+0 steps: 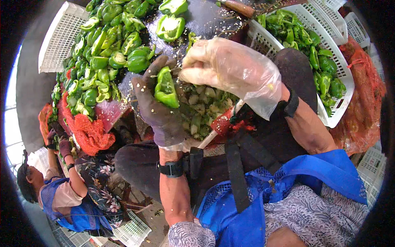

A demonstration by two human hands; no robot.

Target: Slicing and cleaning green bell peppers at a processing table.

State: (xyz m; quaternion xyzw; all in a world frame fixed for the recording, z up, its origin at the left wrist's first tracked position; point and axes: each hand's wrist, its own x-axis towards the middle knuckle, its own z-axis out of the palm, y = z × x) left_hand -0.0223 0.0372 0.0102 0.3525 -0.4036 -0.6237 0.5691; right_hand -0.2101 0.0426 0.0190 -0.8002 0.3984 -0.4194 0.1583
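My left hand (pixel 154 114), in a dark seed-flecked work glove, holds half a green bell pepper (pixel 166 88) with its hollow, seeded side showing. Just right of it is my right hand (pixel 231 69), in a loose clear plastic glove with the fingers curled; whether anything is between them is hidden. Below both hands, a container between my knees holds many pale green pepper cores (pixel 199 108). A white rod (pixel 209 137) with red mesh wrapped on it runs along its near side. Cut pepper halves (pixel 170 27) lie on the dark, wet, seed-strewn work surface (pixel 203 21) ahead.
Green peppers (pixel 101 63) are heaped at left, beside red netting (pixel 89 132). A wooden-handled tool (pixel 240 8) lies at the top. A white plastic crate (pixel 338 119) of cut peppers stands at right, near a red mesh sack (pixel 361 105). Another person (pixel 61 191) works at lower left.
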